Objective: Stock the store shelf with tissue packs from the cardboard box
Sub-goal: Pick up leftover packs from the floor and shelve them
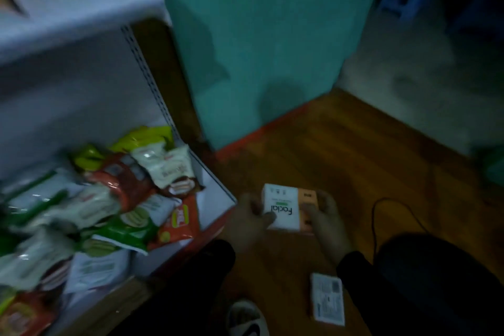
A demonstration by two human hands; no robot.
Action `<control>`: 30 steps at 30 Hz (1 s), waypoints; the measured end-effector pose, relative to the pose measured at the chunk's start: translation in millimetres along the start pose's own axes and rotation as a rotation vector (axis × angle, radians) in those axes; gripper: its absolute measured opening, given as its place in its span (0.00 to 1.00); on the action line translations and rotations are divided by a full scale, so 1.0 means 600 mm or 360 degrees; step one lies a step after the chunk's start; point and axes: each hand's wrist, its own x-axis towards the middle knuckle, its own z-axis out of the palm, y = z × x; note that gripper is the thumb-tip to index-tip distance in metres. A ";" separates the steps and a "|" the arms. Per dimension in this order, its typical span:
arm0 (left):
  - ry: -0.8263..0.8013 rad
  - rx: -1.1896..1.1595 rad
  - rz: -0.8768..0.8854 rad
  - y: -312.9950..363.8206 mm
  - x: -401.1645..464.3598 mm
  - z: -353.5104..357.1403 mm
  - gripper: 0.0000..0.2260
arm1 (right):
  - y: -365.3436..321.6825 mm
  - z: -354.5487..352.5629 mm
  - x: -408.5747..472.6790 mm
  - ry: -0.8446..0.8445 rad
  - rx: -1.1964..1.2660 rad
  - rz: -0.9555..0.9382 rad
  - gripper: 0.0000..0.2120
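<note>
Nearest me, a second tissue pack (327, 299) lies label-up on the wooden floor (354, 150), beside my right sleeve. Further out, both hands grip one tissue pack (283, 206) marked "Facial": left hand (245, 222) at its white end, right hand (326, 217) at its orange end. Left of them, the bottom shelf (215, 194) holds mixed snack packets (131, 199).

Tissue pack (283, 206): white w/ orange side band, green label mark; second pack (328, 299): white, grey print; wall (259, 35): teal; floor (354, 150): brown wood-grain; snack packets (128, 199): green, red, white, yellow.
</note>
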 end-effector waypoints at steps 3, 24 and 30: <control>0.0174 0.0009 0.0354 0.105 -0.083 -0.088 0.10 | -0.130 0.015 -0.086 -0.0172 0.0116 -0.0223 0.15; 0.1658 0.1694 0.1193 0.269 -0.473 -0.609 0.17 | -0.580 0.343 -0.453 -0.0511 -0.0988 -0.1850 0.21; 0.1709 0.1599 0.0805 0.266 -0.427 -0.696 0.17 | -0.627 0.421 -0.388 -0.0406 -0.1586 -0.2165 0.27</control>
